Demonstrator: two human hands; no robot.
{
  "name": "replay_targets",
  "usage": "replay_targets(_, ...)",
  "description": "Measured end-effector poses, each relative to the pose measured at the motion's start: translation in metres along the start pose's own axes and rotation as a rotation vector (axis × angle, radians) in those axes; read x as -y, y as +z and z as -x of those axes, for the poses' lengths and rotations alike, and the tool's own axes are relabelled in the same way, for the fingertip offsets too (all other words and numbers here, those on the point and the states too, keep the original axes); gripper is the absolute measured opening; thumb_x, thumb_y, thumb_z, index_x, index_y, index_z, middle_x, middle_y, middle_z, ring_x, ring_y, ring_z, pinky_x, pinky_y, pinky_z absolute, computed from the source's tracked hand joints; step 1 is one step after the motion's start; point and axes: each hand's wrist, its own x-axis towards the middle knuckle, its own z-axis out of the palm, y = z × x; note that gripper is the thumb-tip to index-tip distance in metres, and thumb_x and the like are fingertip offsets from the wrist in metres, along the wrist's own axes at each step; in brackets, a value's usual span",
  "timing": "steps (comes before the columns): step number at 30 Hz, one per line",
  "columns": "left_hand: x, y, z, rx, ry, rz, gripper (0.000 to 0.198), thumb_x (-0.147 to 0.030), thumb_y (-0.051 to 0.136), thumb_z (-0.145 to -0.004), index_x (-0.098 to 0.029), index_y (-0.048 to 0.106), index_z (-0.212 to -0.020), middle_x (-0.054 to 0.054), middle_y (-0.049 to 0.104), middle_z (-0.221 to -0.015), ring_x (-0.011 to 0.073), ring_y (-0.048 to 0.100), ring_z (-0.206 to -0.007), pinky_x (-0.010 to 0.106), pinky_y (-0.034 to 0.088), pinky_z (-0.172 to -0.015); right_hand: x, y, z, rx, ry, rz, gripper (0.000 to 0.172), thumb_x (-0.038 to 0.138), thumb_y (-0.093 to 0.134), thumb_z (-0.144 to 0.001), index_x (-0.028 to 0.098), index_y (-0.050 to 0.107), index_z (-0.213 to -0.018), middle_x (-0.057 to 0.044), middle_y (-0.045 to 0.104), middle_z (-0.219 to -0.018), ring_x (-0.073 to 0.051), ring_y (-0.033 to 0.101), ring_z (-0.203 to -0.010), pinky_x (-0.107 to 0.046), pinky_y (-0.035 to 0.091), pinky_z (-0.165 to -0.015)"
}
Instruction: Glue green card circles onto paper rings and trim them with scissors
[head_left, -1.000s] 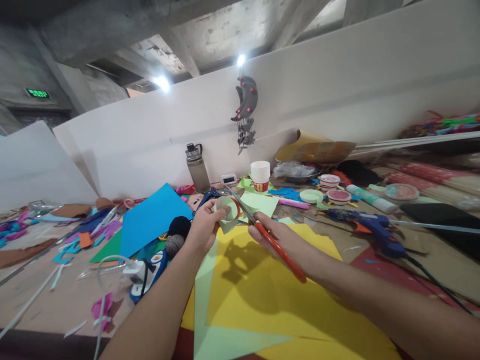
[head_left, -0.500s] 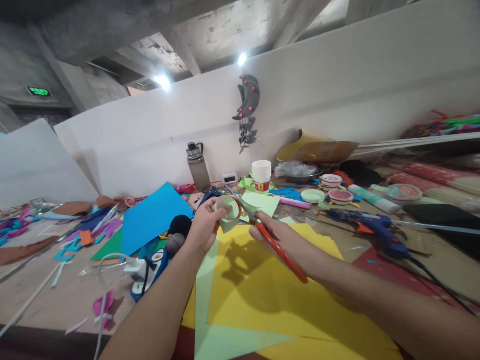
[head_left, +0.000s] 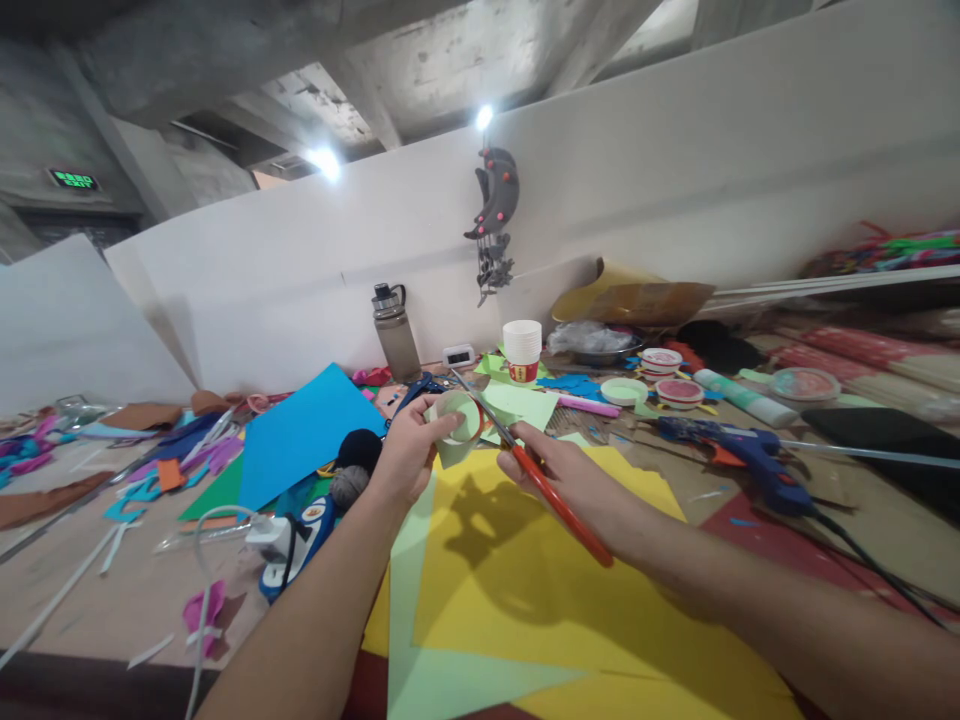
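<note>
My left hand [head_left: 411, 445] grips a cut-down paper cup [head_left: 459, 412], its round side facing me, with a light green piece of paper against it. My right hand [head_left: 544, 462] is closed on red-handled scissors [head_left: 559, 510]. Their blades point up and away to the left and lie along the right side of the cup; whether paper is between them I cannot tell. Below both hands lie yellow paper sheets [head_left: 540, 590] and a light green sheet [head_left: 435, 690], with the hands' shadow on the yellow.
A grey bottle [head_left: 396, 335] and stacked paper cups [head_left: 522, 350] stand at the back. A blue sheet [head_left: 307, 430] and a power strip [head_left: 311, 540] lie left. To the right are a blue glue gun [head_left: 739, 450] and several cut cup bases [head_left: 679, 394].
Almost nothing differs. The view has shifted very slightly, and both hands keep the same hold on the paper cup and the scissors.
</note>
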Motion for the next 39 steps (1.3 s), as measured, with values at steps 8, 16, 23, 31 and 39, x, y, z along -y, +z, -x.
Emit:
replay_targets(8, -0.0036, 0.0010, 0.0002, -0.028, 0.038, -0.016, 0.044, -0.014, 0.084, -0.054, -0.017, 0.061, -0.092, 0.000, 0.071, -0.080, 0.0115, 0.066, -0.065, 0.019, 0.051, -0.060, -0.0006, -0.0011, 0.0008, 0.006, 0.013, 0.019, 0.034, 0.057, 0.048, -0.088, 0.023, 0.049, -0.083, 0.002, 0.058, -0.071, -0.014, 0.048, -0.064, -0.026, 0.036, -0.056)
replay_targets(16, -0.0058, 0.0029, 0.0014, -0.071, 0.048, -0.020, 0.051, -0.019, 0.086, -0.054, -0.017, 0.058, -0.097, 0.000, 0.070, -0.079, 0.0126, 0.066, -0.063, 0.020, 0.052, -0.056, 0.0014, -0.0018, 0.0008, 0.013, 0.023, 0.026, 0.035, 0.057, 0.049, -0.087, 0.023, 0.047, -0.077, 0.005, 0.050, -0.064, -0.013, 0.043, -0.060, -0.026, 0.032, -0.054)
replay_targets(23, -0.0036, 0.0030, 0.0001, -0.075, 0.053, 0.006, 0.050, -0.018, 0.085, -0.055, -0.018, 0.057, -0.096, -0.001, 0.069, -0.079, 0.0105, 0.065, -0.063, 0.018, 0.050, -0.056, 0.0027, -0.0001, 0.0021, 0.056, -0.032, -0.131, 0.031, 0.054, 0.049, -0.088, 0.023, 0.049, -0.088, 0.002, 0.052, -0.078, -0.014, 0.046, -0.069, -0.027, 0.041, -0.063)
replay_targets(31, -0.0012, 0.0086, 0.0024, -0.078, 0.078, 0.002, 0.052, -0.015, 0.084, -0.054, -0.017, 0.057, -0.098, 0.000, 0.071, -0.083, 0.0124, 0.067, -0.068, 0.020, 0.051, -0.060, -0.0034, 0.0030, -0.0002, 0.012, 0.000, -0.057, 0.033, 0.056, 0.047, -0.089, 0.023, 0.046, -0.085, 0.002, 0.055, -0.076, -0.015, 0.049, -0.069, -0.027, 0.039, -0.061)
replay_targets(39, -0.0016, 0.0062, 0.0019, -0.085, 0.082, -0.039, 0.052, -0.017, 0.084, -0.055, -0.017, 0.057, -0.100, 0.001, 0.071, -0.084, 0.0133, 0.067, -0.068, 0.021, 0.052, -0.060, 0.0011, 0.0000, 0.0015, 0.010, 0.014, 0.002, 0.033, 0.056, 0.047, -0.088, 0.023, 0.048, -0.086, 0.002, 0.058, -0.074, -0.015, 0.049, -0.066, -0.027, 0.037, -0.060)
